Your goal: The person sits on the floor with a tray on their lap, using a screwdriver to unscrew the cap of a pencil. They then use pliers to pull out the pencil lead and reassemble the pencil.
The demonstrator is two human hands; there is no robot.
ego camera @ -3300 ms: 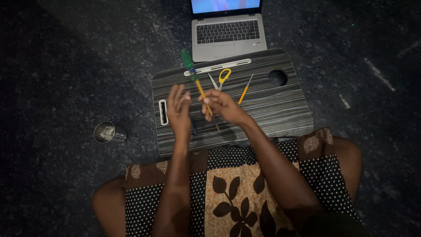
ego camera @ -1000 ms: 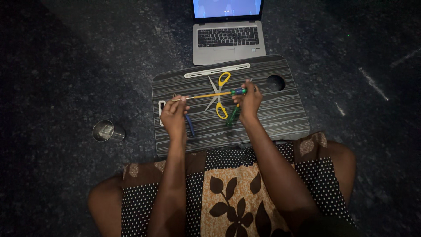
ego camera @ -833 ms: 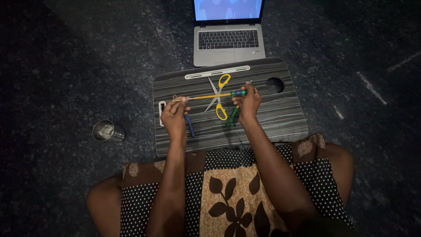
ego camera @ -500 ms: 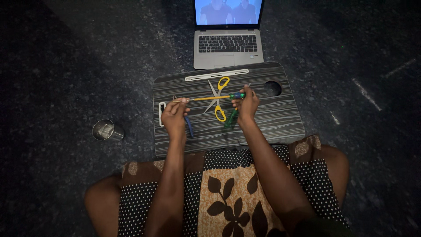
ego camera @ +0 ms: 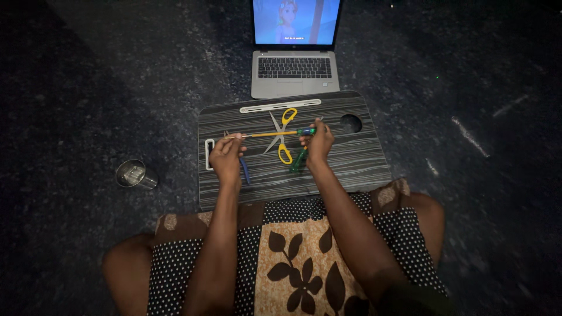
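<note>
Left hand [ego camera: 225,158] pinched on the metal tip of a screwdriver [ego camera: 275,134]; right hand [ego camera: 318,142] closed round its green handle end. Screwdriver held level between the two hands, just above a striped lap desk [ego camera: 357,158]. Under the shaft, between the hands, yellow-handled scissors [ego camera: 280,131] lying open. Just below the left hand, a blue-handled tool [ego camera: 244,169]; below the right, a green one [ego camera: 297,162]. Beyond both hands, an open laptop [ego camera: 294,64]. Well left of the left hand, a steel cup [ego camera: 130,174] on the floor.
</note>
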